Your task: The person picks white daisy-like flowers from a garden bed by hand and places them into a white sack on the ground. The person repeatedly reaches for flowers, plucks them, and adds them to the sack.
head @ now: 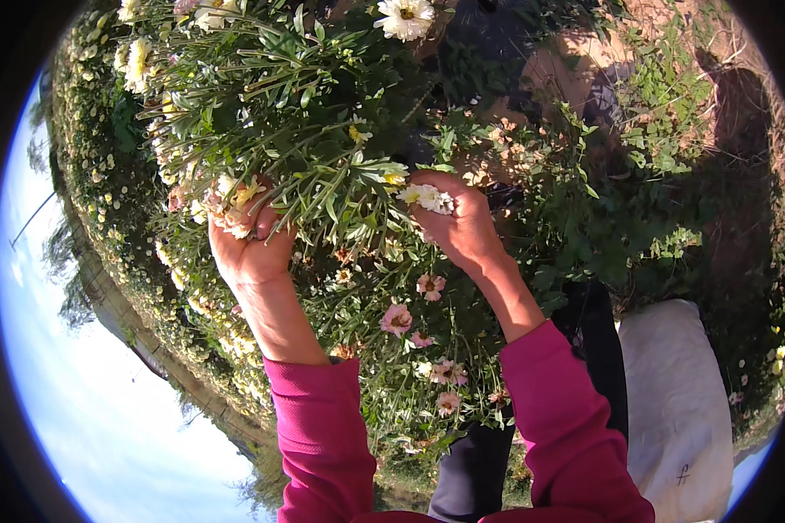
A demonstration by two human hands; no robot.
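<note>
My left hand (pixel 255 252) is turned palm up at the left side of a leafy chrysanthemum plant (pixel 327 131). Its curled fingers hold a bunch of pale yellow and faded pinkish flower heads (pixel 234 210). My right hand (pixel 463 225) reaches into the plant's right side, its fingers closed around white flower heads (pixel 428 198). Leaves partly hide the fingertips of both hands. A yellow-centred bloom (pixel 394 176) shows just left of the right hand. Below, between my forearms, pink blooms (pixel 397 319) stand on thin stems.
A large white sack (pixel 677 405) stands at the lower right beside my dark trouser leg (pixel 598 353). Rows of flowering plants (pixel 98 176) run along the left. Low weeds (pixel 670 124) and bare soil lie at the upper right. A large white bloom (pixel 405 16) is at the top.
</note>
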